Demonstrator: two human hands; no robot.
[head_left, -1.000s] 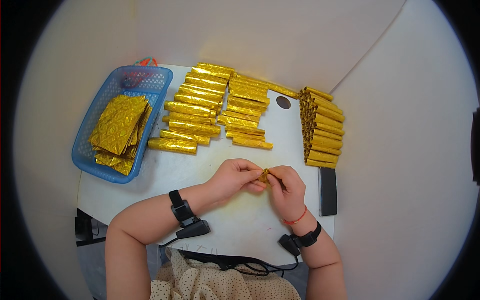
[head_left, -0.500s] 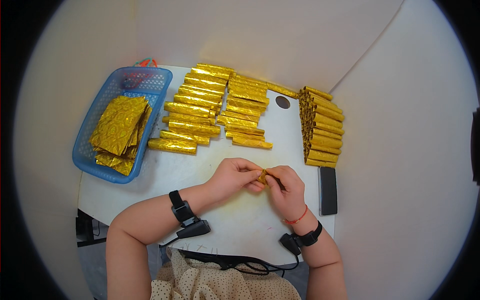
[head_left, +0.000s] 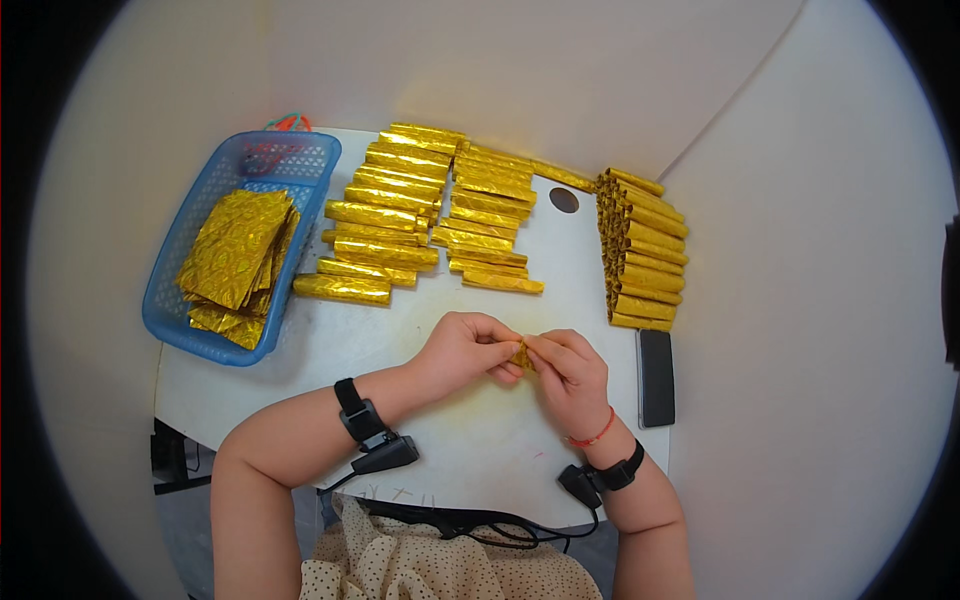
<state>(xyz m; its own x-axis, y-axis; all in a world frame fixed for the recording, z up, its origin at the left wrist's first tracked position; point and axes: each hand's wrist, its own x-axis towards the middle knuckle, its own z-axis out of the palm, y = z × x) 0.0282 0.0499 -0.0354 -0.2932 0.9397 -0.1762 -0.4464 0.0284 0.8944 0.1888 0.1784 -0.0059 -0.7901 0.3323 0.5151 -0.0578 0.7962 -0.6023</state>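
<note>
Near the middle of the table, my left hand (head_left: 467, 345) and my right hand (head_left: 570, 372) meet, pinching a small piece of gold foil paper (head_left: 522, 356) between thumbs and fingers. Most of that piece is hidden by the fingers, so its full shape does not show. Beyond my hands lie two columns of rolled gold foil paper tubes (head_left: 385, 235), the left column (head_left: 405, 160) wider than the right column (head_left: 495, 200). At the far right, more gold rolls (head_left: 650, 250) are stacked in a pile with their ends facing left.
A blue plastic basket (head_left: 165, 300) at the left holds a stack of flat gold foil sheets (head_left: 235, 250). The black phone-like slab (head_left: 656, 380) lies below the right pile. A round dark hole (head_left: 564, 200) is in the white tabletop (head_left: 450, 450). Pale walls enclose the table.
My fingers have shifted slightly around the gold foil paper; the right thumb and fingertips sit closer together over it. The whole view has moved a little. Nothing was let go.
</note>
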